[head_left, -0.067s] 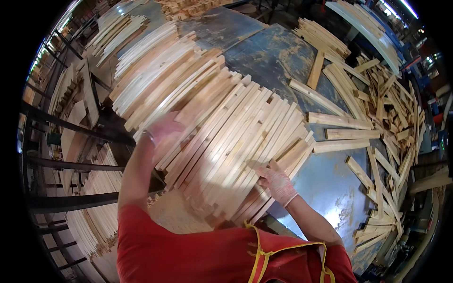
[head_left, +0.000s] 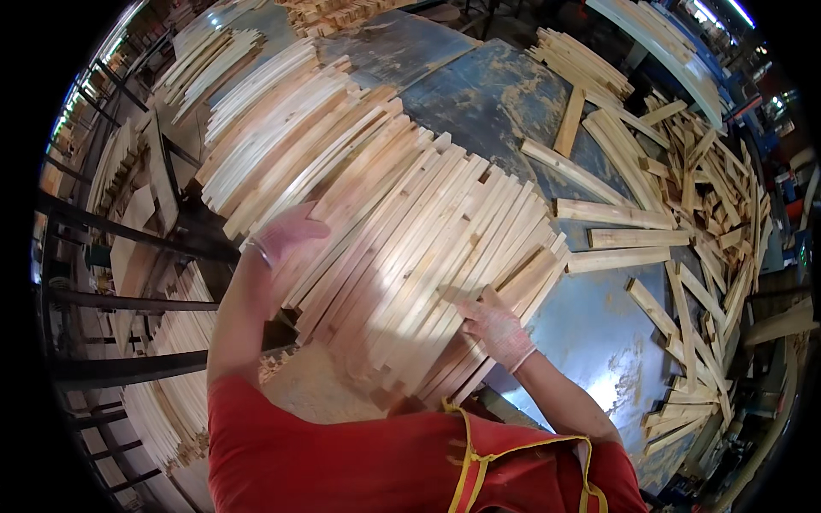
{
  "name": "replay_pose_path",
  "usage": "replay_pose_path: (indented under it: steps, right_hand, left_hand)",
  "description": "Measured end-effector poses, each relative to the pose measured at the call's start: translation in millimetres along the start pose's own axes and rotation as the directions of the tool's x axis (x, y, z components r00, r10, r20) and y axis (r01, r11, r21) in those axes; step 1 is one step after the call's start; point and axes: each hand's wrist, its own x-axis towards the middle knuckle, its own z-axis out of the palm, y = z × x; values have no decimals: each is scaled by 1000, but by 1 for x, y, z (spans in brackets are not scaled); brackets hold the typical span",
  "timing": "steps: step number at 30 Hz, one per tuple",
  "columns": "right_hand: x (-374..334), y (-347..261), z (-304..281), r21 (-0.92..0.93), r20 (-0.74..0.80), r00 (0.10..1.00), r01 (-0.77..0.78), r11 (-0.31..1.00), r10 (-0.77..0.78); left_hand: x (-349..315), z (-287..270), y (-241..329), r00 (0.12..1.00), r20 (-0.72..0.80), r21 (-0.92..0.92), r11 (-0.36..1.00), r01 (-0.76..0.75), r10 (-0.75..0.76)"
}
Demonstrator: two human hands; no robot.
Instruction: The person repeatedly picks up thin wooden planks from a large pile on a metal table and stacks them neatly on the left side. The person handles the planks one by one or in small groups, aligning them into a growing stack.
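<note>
Long pale wooden strips [head_left: 410, 256] lie side by side in a wide row in front of me. My left hand [head_left: 291, 232], in a pinkish work glove, is at the near ends of the strips left of the middle. Its fingers are stretched toward the wood with the thumb apart; whether they touch it I cannot tell. Farther right, my right hand [head_left: 496, 332], gloved too, rests on the strips near the right end of the row. Those fingers lie extended over the wood, thumb spread. A browner strip [head_left: 528, 278] sits just beyond that hand.
Under the strips is a dusty metal table [head_left: 590, 321]. Loose wooden pieces [head_left: 710, 188] are heaped along its right side, with several single strips [head_left: 620, 216] pointing inward. Dark metal bars [head_left: 137, 369] stand at left, beside stacked strips [head_left: 167, 402]. More bundles [head_left: 209, 68] lie farther back.
My left hand has shifted slightly left along the strips' near ends and looks less blurred. My right hand stays at nearly the same spot on the wood.
</note>
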Motion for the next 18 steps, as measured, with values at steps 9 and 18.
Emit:
replay_pose_path:
  steps: [9, 18]
  right_hand:
    - [1, -14, -60, 36, 191, 930, 313, 949, -314]
    - [-41, 10, -141, 485, -358, 846, 530, 695, -395]
  left_hand:
    - [-51, 150, 116, 950, 272, -748, 655, 106, 157]
    - [-67, 329, 156, 950, 81, 694, 667, -271, 301]
